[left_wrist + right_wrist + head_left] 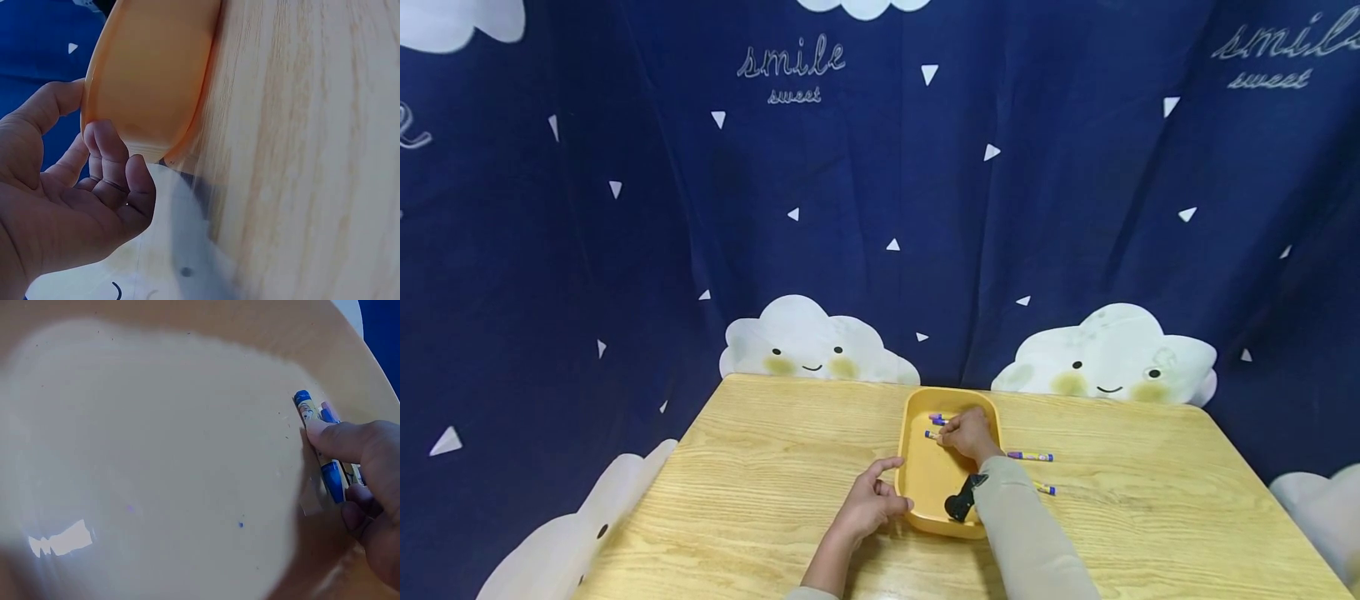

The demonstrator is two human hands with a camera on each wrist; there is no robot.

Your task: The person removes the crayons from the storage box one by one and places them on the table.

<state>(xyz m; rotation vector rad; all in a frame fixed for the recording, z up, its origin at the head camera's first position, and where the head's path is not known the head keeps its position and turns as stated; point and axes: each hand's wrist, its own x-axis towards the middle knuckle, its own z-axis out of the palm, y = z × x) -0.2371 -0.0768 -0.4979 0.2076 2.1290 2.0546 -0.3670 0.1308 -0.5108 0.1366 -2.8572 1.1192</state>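
A yellow-orange plastic tray (936,523) sits on the wooden table. My right hand (968,433) is inside it, thumb and fingers pinching a blue crayon (302,399) with a printed wrapper, close over the tray floor. Right behind that crayon, a purple crayon (935,416) and another blue crayon (941,422) lie side by side, partly covered by the hand. My left hand (868,500) holds the tray's near left side, thumb and forefinger at the rim and the other fingers curled by the outer wall (150,75).
Just right of the tray, a purple crayon (1032,456) and a blue crayon (1045,488) lie on the table (1150,500), the blue one partly behind the right sleeve (1026,529). A black wrist camera (961,502) hangs over the tray. A dark blue curtain (865,192) stands behind the table.
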